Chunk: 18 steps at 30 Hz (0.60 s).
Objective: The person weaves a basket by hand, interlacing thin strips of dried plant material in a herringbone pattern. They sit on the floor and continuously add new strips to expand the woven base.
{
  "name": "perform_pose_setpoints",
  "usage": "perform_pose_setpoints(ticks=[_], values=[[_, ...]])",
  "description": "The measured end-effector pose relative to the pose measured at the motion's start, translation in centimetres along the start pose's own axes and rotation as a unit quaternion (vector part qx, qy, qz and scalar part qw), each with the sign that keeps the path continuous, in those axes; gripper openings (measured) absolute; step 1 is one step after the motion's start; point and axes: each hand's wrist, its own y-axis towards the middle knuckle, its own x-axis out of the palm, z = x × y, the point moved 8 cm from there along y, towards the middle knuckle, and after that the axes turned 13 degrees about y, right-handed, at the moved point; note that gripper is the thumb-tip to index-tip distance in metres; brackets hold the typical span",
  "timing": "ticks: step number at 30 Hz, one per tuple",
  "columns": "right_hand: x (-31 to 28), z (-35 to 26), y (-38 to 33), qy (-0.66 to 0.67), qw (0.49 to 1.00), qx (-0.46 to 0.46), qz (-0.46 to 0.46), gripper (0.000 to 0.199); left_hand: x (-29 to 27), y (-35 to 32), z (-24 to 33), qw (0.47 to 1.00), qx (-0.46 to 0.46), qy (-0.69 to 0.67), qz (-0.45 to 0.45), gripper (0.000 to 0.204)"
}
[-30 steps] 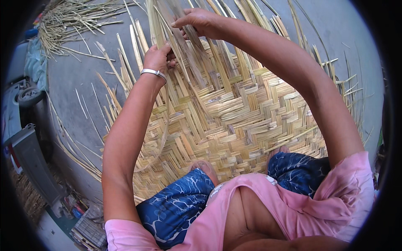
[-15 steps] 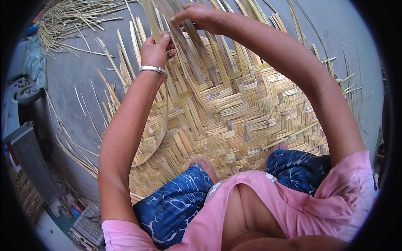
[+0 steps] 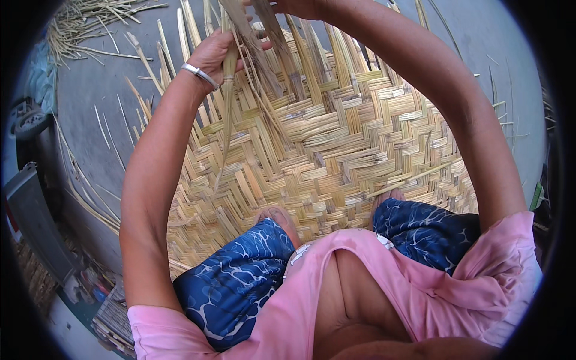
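Note:
A woven reed mat (image 3: 336,162) lies on the floor under my feet, loose strip ends fanning out at its far edge. My left hand (image 3: 211,55), with a silver bangle on its wrist, is closed around a long pale reed strip (image 3: 228,90) that hangs down over the weave. Its fingers reach behind raised strips. At the top edge, my right hand (image 3: 295,7) is partly cut off; its fingers pass behind the brownish raised reed strips (image 3: 273,45) and hold them up off the mat.
A heap of loose reeds (image 3: 90,30) lies at the far left. Thin strips are scattered on the grey floor (image 3: 90,141). Along the left side stand a wheel (image 3: 31,124) and a dark grey panel (image 3: 39,222). One loose reed (image 3: 414,179) rests across the mat near my feet.
My left hand has shifted left and slightly up, its fingers more extended; the pale strip now hangs straighter instead of curving. My right hand has moved up, partly out of view.

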Motion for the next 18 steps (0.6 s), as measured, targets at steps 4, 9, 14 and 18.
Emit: perform_pose_setpoints(ticks=[4,9,14,18], values=[[-0.1,-0.7,-0.1,0.014,1.0,-0.011,0.011,0.035,1.5,-0.2,0.6,0.999,-0.012,0.023,-0.02,0.053],[0.6,-4.5,0.7,0.064,0.992,-0.104,0.033,0.026,0.6,-0.7,0.2,0.955,-0.048,0.28,0.081,0.042],[0.9,-5.8,-0.8,0.015,0.99,-0.138,0.024,0.021,0.8,-1.1,1.2,0.942,-0.014,0.306,0.135,0.031],[-5.2,-0.8,-1.7,0.002,0.977,-0.181,0.11,0.024,-1.7,-2.4,-0.7,0.91,-0.114,0.369,0.152,0.02]])
